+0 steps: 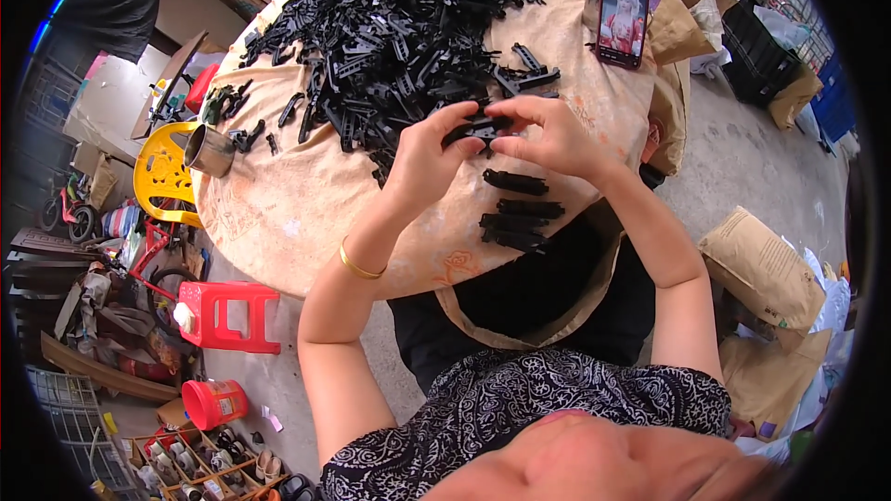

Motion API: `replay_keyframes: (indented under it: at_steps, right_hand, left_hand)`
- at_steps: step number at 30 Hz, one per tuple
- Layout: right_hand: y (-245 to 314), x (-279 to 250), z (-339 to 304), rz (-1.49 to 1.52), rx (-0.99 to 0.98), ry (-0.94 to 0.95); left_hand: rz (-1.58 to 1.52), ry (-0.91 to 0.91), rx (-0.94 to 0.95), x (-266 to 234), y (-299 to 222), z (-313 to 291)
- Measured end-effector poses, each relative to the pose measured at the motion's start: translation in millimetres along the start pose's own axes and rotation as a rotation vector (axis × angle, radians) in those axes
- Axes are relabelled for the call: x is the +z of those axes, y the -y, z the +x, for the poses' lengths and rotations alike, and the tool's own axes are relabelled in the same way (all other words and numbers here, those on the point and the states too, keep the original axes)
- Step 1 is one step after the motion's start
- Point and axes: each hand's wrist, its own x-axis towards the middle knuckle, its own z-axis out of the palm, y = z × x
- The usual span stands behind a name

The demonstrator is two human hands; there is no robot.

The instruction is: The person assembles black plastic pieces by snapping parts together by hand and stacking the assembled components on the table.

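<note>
While both your hands are up at the near edge of the pile, your left hand point(427, 158) and right hand point(549, 139) each have fingers and thumb curled in close, pinching a black piece point(481, 128) between them, just above the table point(269, 232). Can't tell exactly where every fingertip lands, fyi.

Right below that you've got a short stack of dark strips point(522, 223) lying roughly side by side near the table edge. Beyond your hands there's a big heap point(399, 46) of black, shiny, plastic-looking bits, long and notched. The round table's got a peachy, wrinkled cloth with faint orange flowers.

A metal cup point(210, 152) sits tilted-looking at the left, and a phone point(624, 19) is propped upright on the right. An open brown bag point(608, 271) gapes at your lap. Around you: grey concrete floor point(742, 167), yellow chair point(167, 172), glossy red stool point(227, 301), red bucket point(215, 403), creased paper sack point(763, 269).
</note>
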Motion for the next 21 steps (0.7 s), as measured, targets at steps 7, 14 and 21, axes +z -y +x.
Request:
replay_keyframes:
  at_steps: [7, 14, 21]
  right_hand:
    - [7.3, -6.1, -4.8, -0.247, -0.173, 0.003]
    - [12.8, -10.9, -8.2, -0.33, -0.32, -0.048]
    - [2.9, -15.8, -15.5, -0.444, -0.295, 0.163]
  left_hand:
    - [0.206, 0.012, 0.136, 4.7, -15.2, -4.5]
    - [0.172, -0.02, 0.186, 11.7, -12.7, -4.0]
    - [0.194, 0.185, 0.072, -3.2, -0.3, 6.4]
